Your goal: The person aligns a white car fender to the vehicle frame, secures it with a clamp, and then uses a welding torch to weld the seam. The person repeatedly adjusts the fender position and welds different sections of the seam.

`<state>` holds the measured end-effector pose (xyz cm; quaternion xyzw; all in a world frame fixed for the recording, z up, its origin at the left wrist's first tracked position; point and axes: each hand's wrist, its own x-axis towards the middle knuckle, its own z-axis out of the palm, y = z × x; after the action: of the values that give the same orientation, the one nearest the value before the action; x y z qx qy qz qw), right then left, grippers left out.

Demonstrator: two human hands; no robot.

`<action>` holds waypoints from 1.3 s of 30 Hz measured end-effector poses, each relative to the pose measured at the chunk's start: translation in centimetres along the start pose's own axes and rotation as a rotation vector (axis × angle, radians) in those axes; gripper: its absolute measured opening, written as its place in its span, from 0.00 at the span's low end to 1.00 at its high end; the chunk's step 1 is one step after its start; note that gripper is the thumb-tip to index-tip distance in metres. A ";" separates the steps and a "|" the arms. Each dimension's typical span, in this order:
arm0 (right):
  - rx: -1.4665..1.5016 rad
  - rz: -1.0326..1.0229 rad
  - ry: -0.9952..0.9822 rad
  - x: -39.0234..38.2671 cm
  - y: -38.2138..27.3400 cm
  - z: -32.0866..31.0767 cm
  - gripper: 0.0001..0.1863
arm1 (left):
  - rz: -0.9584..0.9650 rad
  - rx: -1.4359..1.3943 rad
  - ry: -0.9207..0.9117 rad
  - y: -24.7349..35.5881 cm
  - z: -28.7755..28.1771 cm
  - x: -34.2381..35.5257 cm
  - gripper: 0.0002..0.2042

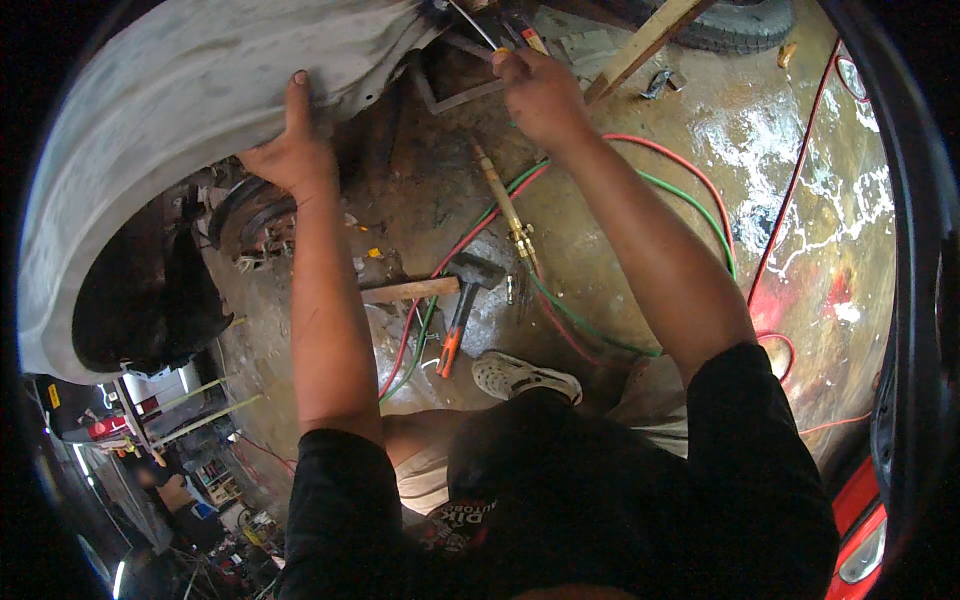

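My left hand (295,140) grips the lower edge of a pale grey, curved metal car panel (170,80) at upper left, one digit extended up over its surface. My right hand (542,95) is closed on the orange handle of a screwdriver (475,25), whose thin shaft reaches the panel's upper right end. Below and between my hands, a brass torch (500,200) lies on the concrete floor with red and green hoses (690,170). An orange-handled hammer (455,330) lies beside a wooden piece (410,290).
A wooden beam (635,50) and a tyre (730,30) are at the top right. A dark curved liner (140,290) sits under the panel at left. A cluttered work area (200,470) is at lower left, and a red car (860,540) at lower right.
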<state>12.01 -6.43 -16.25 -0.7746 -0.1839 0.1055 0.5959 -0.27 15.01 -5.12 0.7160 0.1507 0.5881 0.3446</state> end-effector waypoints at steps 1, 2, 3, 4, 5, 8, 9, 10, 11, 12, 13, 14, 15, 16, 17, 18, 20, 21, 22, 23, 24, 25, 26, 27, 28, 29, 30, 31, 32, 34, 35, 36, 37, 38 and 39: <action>0.001 -0.005 0.008 -0.2 -0.8 -0.3 0.22 | -0.015 0.006 -0.007 -0.6 -0.2 0.2 0.34; 0.003 -0.011 0.016 -0.3 -1.3 -0.3 0.22 | -0.030 0.013 -0.014 -1.1 -0.5 0.3 0.34; 0.193 0.063 -0.033 -0.3 -1.4 0.2 0.22 | -0.028 0.005 -0.020 -1.6 -0.9 0.4 0.34; 0.380 0.141 -0.076 -0.4 -1.5 0.8 0.22 | -0.028 -0.007 -0.032 -1.5 -0.8 0.4 0.34; 0.568 0.219 -0.119 -0.4 -1.4 1.0 0.22 | -0.029 -0.020 -0.043 -1.4 -0.6 0.4 0.34; 0.761 0.358 -0.223 -1.0 -2.3 0.0 0.21 | 0.002 -0.071 -0.012 -0.1 0.1 0.0 0.35; 0.780 0.354 -0.240 -1.0 -2.2 0.0 0.21 | 0.003 -0.075 -0.007 0.1 0.2 -0.2 0.35; 0.799 0.347 -0.255 -1.0 -2.1 -0.1 0.21 | 0.006 -0.081 -0.001 0.3 0.3 -0.2 0.35; 0.818 0.340 -0.271 -1.0 -2.1 -0.1 0.21 | 0.009 -0.086 0.005 0.4 0.3 -0.2 0.36; 0.792 0.339 -0.261 -1.0 -2.1 -0.1 0.21 | 0.005 -0.067 -0.006 0.2 0.1 -0.1 0.36; 0.765 0.336 -0.252 -0.9 -2.2 0.0 0.22 | 0.000 -0.048 -0.016 0.1 0.0 0.1 0.36; 0.738 0.334 -0.242 -0.9 -2.3 0.1 0.22 | -0.004 -0.029 -0.025 -0.1 -0.1 0.3 0.37; 0.663 0.270 -0.188 -0.9 -2.2 0.3 0.23 | -0.001 -0.018 -0.008 -0.3 -0.2 0.2 0.37; 0.585 0.207 -0.133 -0.9 -1.8 0.7 0.23 | 0.000 -0.008 0.009 0.3 0.1 -0.1 0.37; 0.508 0.145 -0.078 -0.9 -1.4 1.0 0.24 | 0.001 0.002 0.026 0.7 0.3 -0.2 0.36; 0.457 0.135 -0.076 -0.6 -1.0 1.1 0.25 | -0.026 -0.007 -0.006 0.2 0.1 0.0 0.36; 0.359 0.113 -0.086 -0.4 -1.1 0.9 0.27 | -0.079 -0.014 -0.061 -0.8 -0.7 0.4 0.36; 0.425 0.172 -0.113 -0.5 -1.1 0.9 0.27 | -0.081 -0.075 -0.046 -1.3 -1.0 0.4 0.36; 0.490 0.234 -0.136 -1.0 -2.1 0.2 0.27 | -0.084 -0.140 -0.034 -1.1 -0.7 0.3 0.36; 0.554 0.296 -0.159 -1.2 -2.8 -0.2 0.27 | -0.087 -0.203 -0.022 -1.0 -0.6 0.3 0.36; 0.710 0.364 -0.284 -1.1 -2.3 -0.3 0.27 | -0.057 -0.118 -0.026 -0.7 -0.6 0.3 0.36; 0.864 0.428 -0.410 -0.9 -2.0 -0.8 0.27 | -0.025 -0.034 -0.031 -0.5 -0.6 0.4 0.36; 1.018 0.493 -0.539 -0.8 -1.9 -1.0 0.27 | 0.007 0.051 -0.035 -0.3 -0.7 0.4 0.36; 0.865 0.462 -0.410 -0.8 -1.8 -0.8 0.26 | -0.013 0.027 -0.025 -0.2 -0.5 0.3 0.36; 0.714 0.431 -0.286 -1.3 -2.9 -0.6 0.26 | -0.034 0.007 -0.015 0.0 -0.4 0.2 0.37; 0.562 0.396 -0.163 -1.7 -3.7 -0.4 0.26 | -0.054 -0.012 -0.004 0.2 -0.3 0.0 0.37; 0.341 0.266 -0.079 -1.1 -2.6 0.1 0.26 | -0.046 0.024 -0.018 0.5 -0.4 -0.1 0.37; 0.117 0.135 0.011 0.0 -0.4 0.6 0.26 | -0.040 0.053 -0.034 1.4 0.0 -0.2 0.37; -0.106 -0.001 0.098 0.4 -0.2 0.5 0.26 | -0.033 0.084 -0.046 1.8 0.0 -0.2 0.38; -0.204 -0.028 0.068 0.6 -0.8 -0.5 0.28 | -0.010 0.068 -0.026 1.1 -0.3 0.1 0.38; -0.252 -0.042 0.053 0.5 -1.5 -0.9 0.29 | 0.002 0.061 -0.015 0.8 -0.5 0.1 0.38; -0.187 -0.023 0.022 0.7 -1.7 -0.8 0.28 | 0.007 0.064 0.000 0.6 -0.7 0.0 0.36; -0.124 0.003 -0.002 0.9 -1.6 -1.0 0.27 | 0.010 0.059 0.006 1.2 -0.4 -0.1 0.35; -0.061 0.029 -0.026 1.0 -1.6 -1.1 0.27 | 0.013 0.056 0.013 1.7 -0.1 -0.3 0.33; 0.072 0.099 -0.057 0.9 -1.5 -1.1 0.27 | -0.010 0.043 -0.008 1.6 -0.1 -0.3 0.32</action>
<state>13.00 -6.66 -14.49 -0.7575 -0.1585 0.1635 0.6118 -0.76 13.76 -4.27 0.7247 0.1656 0.5803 0.3326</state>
